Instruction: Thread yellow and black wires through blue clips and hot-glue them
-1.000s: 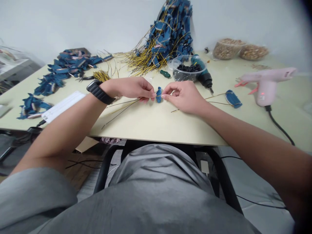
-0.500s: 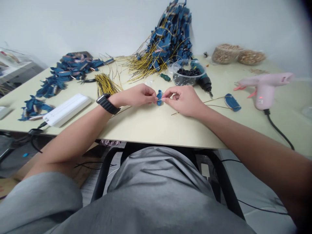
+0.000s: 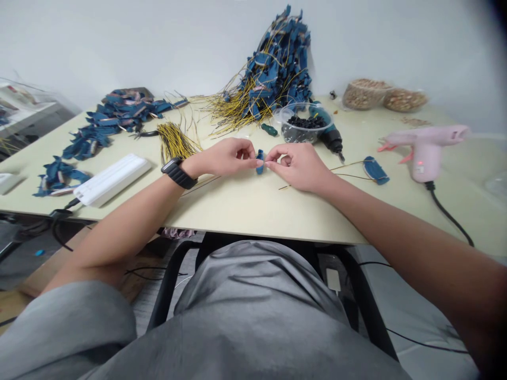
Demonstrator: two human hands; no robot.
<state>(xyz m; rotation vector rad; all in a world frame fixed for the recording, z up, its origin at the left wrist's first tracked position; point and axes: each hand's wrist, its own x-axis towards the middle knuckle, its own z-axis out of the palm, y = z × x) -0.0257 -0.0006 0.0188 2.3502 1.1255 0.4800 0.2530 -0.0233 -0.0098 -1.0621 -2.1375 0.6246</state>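
Observation:
A small blue piece (image 3: 260, 162) stands between my two hands over the middle of the table. My left hand (image 3: 233, 158), with a black watch at its wrist, is closed, its thumb tip against the left side of the piece. From the other side my right hand (image 3: 296, 164) pinches thumb and forefinger together at the piece's right edge; what lies between those fingertips is too small to make out. Thin wires (image 3: 203, 182) show under my left wrist. Beyond my right wrist lies a blue piece with wires attached (image 3: 375, 170).
On the right stands a pink glue gun (image 3: 426, 150) with its cord. Behind my hands are a tub of black parts (image 3: 304, 126), a drill (image 3: 331, 136) and a tall blue heap (image 3: 277, 68). Yellow-black wires (image 3: 176, 141), blue pieces (image 3: 114, 113) and a white power box (image 3: 113, 179) sit left.
My left thumb now stretches further over the blue piece, and the left fingers have drawn back from it. The right hand keeps its pinch. The whole view has shifted slightly.

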